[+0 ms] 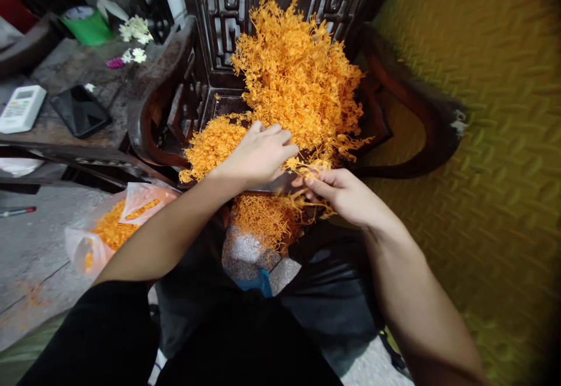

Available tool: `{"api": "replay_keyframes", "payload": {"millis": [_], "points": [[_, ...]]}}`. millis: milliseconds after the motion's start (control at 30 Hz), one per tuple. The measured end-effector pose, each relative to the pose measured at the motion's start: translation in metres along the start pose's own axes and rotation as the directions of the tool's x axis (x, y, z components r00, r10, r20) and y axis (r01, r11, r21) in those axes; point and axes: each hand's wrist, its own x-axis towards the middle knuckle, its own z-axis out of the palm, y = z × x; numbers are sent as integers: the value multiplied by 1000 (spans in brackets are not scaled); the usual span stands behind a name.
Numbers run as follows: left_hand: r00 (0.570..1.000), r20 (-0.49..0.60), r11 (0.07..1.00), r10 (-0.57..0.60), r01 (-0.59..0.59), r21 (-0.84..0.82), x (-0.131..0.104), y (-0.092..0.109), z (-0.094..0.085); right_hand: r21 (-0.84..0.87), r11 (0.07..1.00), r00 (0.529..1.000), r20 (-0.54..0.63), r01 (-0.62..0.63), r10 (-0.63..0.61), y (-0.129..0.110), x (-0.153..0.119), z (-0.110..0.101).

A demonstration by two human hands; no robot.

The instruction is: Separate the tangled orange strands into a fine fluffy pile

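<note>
A tall heap of orange stringy, curly-ended strands (302,76) rests on the seat of a dark carved wooden chair (223,96). Beside it on the left is a lower pile of loose orange bits (217,143). My right hand (339,190) pinches a few orange strands (313,169) at the seat's front edge. Close by, my left hand (263,152) is closed with its back to me; its fingertips, and whatever they hold, are hidden. Below the seat edge, between my legs, more thin orange strands (267,219) lie over a speckled grey surface.
On the left, a wooden table (48,70) bears a green tape roll (87,23), white flowers (135,29), a phone (81,111) and a white remote (21,108). A plastic bag (79,245) with orange pieces sits on the floor. A yellow textured surface (495,140) fills the right.
</note>
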Motion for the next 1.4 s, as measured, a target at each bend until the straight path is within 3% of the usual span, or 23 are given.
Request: {"api": "replay_keyframes", "payload": {"millis": [133,267,567,767,867,1033,1133,1233,1300,1400], "points": [[999,26,1000,-28,28,3,-1,0,-1,50,996,992,-110,70,-64,-4,-2,5],[998,42,998,-48,50,-35,-4,-3,-4,-10,984,976,-125,177,-177,-10,-7,6],[997,-22,996,-70,68,-54,-7,-8,-18,-198,959,953,-187,201,-239,-4,-1,0],[999,-4,995,32,-32,-97,-1,0,-9,68,988,970,-207,141,-124,-2,6,9],[1000,-28,980,12,-17,-201,-3,-5,-10,75,989,956,-275,130,-105,0,4,10],[996,-87,836,-32,-21,-549,-10,-12,-21,-84,973,933,-276,216,-231,4,-5,8],[974,-110,683,-198,56,-728,-10,-12,-25,-170,942,905,-271,290,-327,4,-9,8],[942,-40,552,-333,160,-818,-6,-10,-21,-261,893,863,-264,367,-432,2,-9,9],[937,-22,519,-348,173,-837,-2,-7,-15,-311,856,837,-240,413,-491,1,-8,9],[947,-102,549,-303,86,-831,3,-1,-5,-366,823,827,-200,435,-526,-1,-5,10]]}}
